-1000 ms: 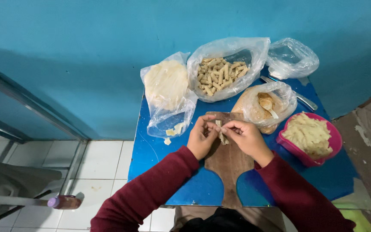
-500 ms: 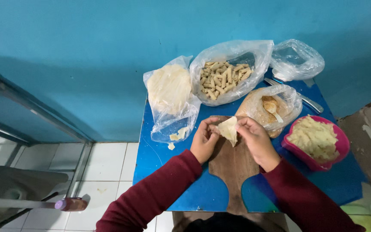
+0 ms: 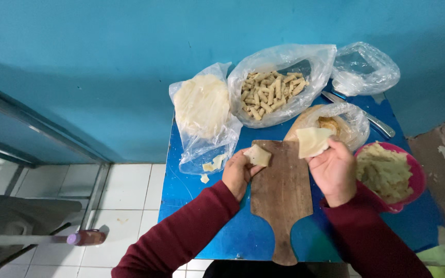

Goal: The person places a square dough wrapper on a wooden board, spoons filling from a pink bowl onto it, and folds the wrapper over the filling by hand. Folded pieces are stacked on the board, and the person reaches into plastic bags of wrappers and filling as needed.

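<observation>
While both hands sit over the wooden board (image 3: 280, 193), each one pinches its own piece of pale dough: two pieces in hand total. Left hand (image 3: 238, 172) grips a small folded dough piece (image 3: 258, 155) between thumb and fingertips at the board's 10 o'clock corner. Right hand (image 3: 334, 171) holds a bigger flat dough sheet (image 3: 312, 141) up at roughly 1 o'clock from the board, fingers closed on its lower edge.

Counting the rest on the blue table (image 3: 191, 201): four plastic bags. One at 11 o'clock holds a stack of round wrappers (image 3: 202, 105), one at 12 o'clock is full of little rolled sticks (image 3: 270, 92) (too many to count), one at 1 o'clock looks crumpled and mostly empty (image 3: 364, 69), and one just behind the right hand has something brownish (image 3: 336, 123) in it, can't tell what. One pink bowl (image 3: 413, 188) of pale filling sits at 3 o'clock, touching the right wrist. A few dough scraps (image 3: 209, 167) lie by the left hand. One metal utensil handle (image 3: 374, 121) pokes out at 2 o'clock.
</observation>
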A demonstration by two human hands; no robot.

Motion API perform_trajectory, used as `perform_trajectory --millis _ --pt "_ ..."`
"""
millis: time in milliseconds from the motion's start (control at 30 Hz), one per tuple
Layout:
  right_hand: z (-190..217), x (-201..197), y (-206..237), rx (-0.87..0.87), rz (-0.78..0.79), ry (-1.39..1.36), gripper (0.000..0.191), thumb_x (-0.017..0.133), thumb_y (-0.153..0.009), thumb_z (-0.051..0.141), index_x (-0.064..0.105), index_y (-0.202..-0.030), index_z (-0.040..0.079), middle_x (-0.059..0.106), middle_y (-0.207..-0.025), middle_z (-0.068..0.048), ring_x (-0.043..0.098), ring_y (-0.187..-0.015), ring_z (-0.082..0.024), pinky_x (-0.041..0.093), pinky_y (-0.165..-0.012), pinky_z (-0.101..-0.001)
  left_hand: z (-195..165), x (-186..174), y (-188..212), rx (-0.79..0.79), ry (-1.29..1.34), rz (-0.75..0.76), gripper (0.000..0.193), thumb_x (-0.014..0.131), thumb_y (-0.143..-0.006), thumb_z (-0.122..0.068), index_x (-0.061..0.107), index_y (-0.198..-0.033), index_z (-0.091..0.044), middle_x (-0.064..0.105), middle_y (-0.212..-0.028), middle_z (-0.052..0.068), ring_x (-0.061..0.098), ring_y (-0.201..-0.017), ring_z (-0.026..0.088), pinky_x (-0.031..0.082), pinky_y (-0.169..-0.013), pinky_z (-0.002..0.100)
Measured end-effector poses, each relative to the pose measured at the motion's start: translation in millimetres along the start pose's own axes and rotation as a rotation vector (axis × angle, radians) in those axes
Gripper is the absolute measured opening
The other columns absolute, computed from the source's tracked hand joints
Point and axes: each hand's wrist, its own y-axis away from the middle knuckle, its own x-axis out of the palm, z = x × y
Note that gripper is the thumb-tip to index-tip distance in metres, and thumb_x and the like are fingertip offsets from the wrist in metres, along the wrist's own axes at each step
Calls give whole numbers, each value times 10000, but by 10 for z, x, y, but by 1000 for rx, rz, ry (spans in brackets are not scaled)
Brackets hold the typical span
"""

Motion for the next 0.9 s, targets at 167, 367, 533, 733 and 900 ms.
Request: perform_trajectory --millis 167,367,533,733,900 --pt "113 8 32 39 -36 -27 453 448 -1008 259 568 -1379 28 672 -1343 -129 633 -1242 -286 475 -1040 -474 66 84 3 -32 -14 62 413 383 -983 -117 567 -1336 -8 681 -1269 123 668 -1187 231 521 -1047 371" --pt "18 -187 67 43 -6 92 340 519 -1118 302 601 -1346 65 683 -1255 -112 662 -1126 -270 520 -954 -447 348 241 120 174 -445 -47 256 639 -995 -125 621 -1223 -10 672 -1121 78 643 -969 135 552 -875 295" --pt "-141 -331 154 -144 -172 495 159 620 -1062 163 573 -1172 58 675 -1073 -67 641 -942 -162 479 -776 -305 273 296 252 417 -899 -109 211 749 -922 -40 650 -1106 -9 689 -1024 94 681 -830 133 562 -716 251" --pt "-279 -314 251 -419 -39 979 162 675 -1023 25 542 -1115 33 608 -941 -37 585 -844 -53 490 -728 -221 108 449 376 469 -1019 -58 118 717 -918 -27 680 -1029 -16 670 -1110 132 702 -834 193 583 -705 273" --pt "-175 -292 305 -415 21 951 175 671 -1040 14 534 -1150 20 606 -987 -35 589 -878 -62 495 -751 -220 173 589 330 733 -1201 107 279 647 -928 20 687 -1191 -64 653 -1331 136 702 -1113 351 592 -900 368"
